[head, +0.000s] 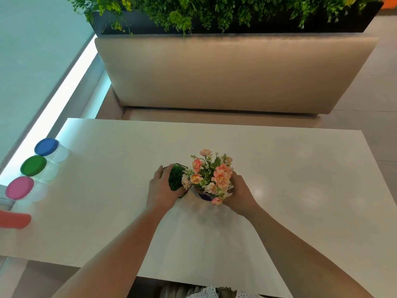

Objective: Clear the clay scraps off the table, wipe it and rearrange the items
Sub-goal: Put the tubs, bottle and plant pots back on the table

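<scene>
Two bare forearms reach up from the bottom edge of the frame across a white table (279,179), converging at its centre. The left hand (161,190) is curled around a dark wire-framed holder (175,168) with a tuft of green moss-like foliage (176,179) inside, thumb on the near side and fingers wrapped over the far left rim. The right hand (240,194) is clasped against the side of a small purple pot (205,196) filled with a bouquet of peach and cream flowers (212,175), the blooms hiding most of its fingers. The two containers stand just beside each other, flowers brushing the green tuft. No clay scraps show on the tabletop. At the left edge of the frame, a red-lidded tub (15,220) sits nearest, cropped and blurred; beyond it runs a row of clear tubs with a pink lid (19,188), a green lid (33,165) and a blue lid (46,146), all closed, their contents impossible to make out. Behind the table stands a beige upholstered bench (234,76), and along the top of the frame a dark planter (129,24) overflows with green foliage.
</scene>
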`<control>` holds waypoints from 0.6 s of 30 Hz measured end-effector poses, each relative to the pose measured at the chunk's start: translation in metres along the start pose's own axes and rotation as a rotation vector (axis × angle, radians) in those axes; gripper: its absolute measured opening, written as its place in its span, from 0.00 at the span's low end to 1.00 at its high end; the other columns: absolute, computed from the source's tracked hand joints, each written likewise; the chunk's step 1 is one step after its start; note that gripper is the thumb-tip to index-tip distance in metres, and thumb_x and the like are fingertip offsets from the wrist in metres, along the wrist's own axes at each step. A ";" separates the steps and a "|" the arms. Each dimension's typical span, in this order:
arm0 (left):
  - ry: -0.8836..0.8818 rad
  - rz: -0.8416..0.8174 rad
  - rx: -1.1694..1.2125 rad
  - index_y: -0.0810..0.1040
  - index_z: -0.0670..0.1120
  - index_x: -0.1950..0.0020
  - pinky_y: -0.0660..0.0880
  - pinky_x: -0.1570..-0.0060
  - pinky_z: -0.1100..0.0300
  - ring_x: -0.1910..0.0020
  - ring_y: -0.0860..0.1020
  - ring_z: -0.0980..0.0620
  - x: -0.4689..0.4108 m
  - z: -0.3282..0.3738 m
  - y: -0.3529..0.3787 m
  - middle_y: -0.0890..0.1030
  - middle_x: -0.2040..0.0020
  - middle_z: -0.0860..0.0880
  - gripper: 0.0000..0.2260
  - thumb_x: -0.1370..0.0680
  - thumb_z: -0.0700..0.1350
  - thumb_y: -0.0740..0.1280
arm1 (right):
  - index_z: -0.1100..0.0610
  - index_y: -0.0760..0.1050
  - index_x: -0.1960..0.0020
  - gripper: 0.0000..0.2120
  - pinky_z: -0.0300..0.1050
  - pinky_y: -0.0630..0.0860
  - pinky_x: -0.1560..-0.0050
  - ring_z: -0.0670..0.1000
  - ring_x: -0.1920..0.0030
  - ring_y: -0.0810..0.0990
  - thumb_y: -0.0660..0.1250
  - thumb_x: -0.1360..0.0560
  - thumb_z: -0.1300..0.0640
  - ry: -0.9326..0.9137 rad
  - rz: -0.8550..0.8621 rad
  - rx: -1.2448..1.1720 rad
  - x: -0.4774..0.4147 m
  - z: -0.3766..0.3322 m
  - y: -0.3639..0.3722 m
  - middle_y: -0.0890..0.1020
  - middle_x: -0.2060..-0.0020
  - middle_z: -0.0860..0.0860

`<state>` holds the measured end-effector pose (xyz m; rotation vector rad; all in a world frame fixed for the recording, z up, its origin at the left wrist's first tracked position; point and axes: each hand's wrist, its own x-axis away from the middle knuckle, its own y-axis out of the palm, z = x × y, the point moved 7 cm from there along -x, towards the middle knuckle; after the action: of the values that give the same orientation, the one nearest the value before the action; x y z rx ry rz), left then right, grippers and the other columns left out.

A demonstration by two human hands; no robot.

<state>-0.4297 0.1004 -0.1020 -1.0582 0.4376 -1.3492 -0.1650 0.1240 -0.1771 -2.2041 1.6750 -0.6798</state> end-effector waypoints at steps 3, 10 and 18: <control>-0.024 0.018 -0.014 0.58 0.56 0.17 0.67 0.26 0.43 0.22 0.61 0.40 -0.004 0.003 -0.006 0.54 0.16 0.49 0.42 0.25 0.53 0.77 | 0.45 0.72 0.30 0.47 0.55 0.82 0.45 0.49 0.38 0.78 0.81 0.43 0.28 0.010 -0.069 0.076 -0.023 0.025 0.014 0.79 0.42 0.44; -0.040 0.007 -0.106 0.62 0.47 0.18 0.68 0.27 0.49 0.24 0.68 0.45 -0.012 0.011 -0.008 0.65 0.20 0.47 0.39 0.25 0.53 0.76 | 0.43 0.74 0.35 0.40 0.51 0.81 0.47 0.50 0.43 0.79 0.76 0.41 0.25 -0.068 -0.090 0.149 -0.037 0.021 0.009 0.80 0.45 0.40; -0.044 -0.023 -0.188 0.65 0.46 0.19 0.71 0.32 0.50 0.27 0.71 0.45 -0.018 0.019 -0.014 0.69 0.23 0.48 0.38 0.25 0.54 0.76 | 0.41 0.73 0.33 0.40 0.51 0.81 0.47 0.50 0.43 0.79 0.78 0.40 0.27 -0.084 -0.099 0.138 -0.037 0.019 0.007 0.80 0.45 0.39</control>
<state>-0.4266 0.1255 -0.0866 -1.2483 0.5283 -1.3217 -0.1684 0.1566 -0.2043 -2.1976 1.4413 -0.6954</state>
